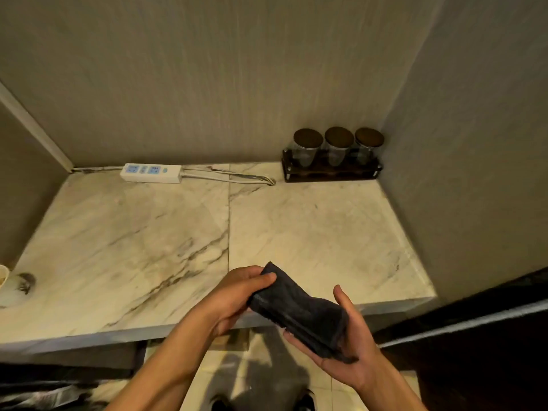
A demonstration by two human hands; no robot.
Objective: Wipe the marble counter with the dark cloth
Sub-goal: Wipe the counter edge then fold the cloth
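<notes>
Marble counter [133, 232] filling most of the view, pale with dark veins, split by a seam running from back edge to front edge, walled in on the back and both sides. Against the back edge near the right rear corner, a dark wooden rack [332, 172] holding three glass jars [338, 146] with brown lids, side by side. Along the same back edge toward the left rear corner, a white power strip [150, 172] lying flat, its cable [237, 178] looped along the counter toward the rack. At the left edge near the front, part of a pale cup [3, 277] — cut off by the frame — with a dark smudge just beside it. Held above the front edge, just right of the seam and off the surface, the dark cloth [296, 312], folded into a thick strip tilted from upper left to lower right. Left hand [237, 298] gripping the strip's upper end, thumb on top and fingers curled beneath. Right hand [347, 351] palm up under the lower end — fingers loosely cupped around it, thumb raised beside the cloth. Below the counter's front edge, tiled floor and the tips of dark shoes [302, 401].
</notes>
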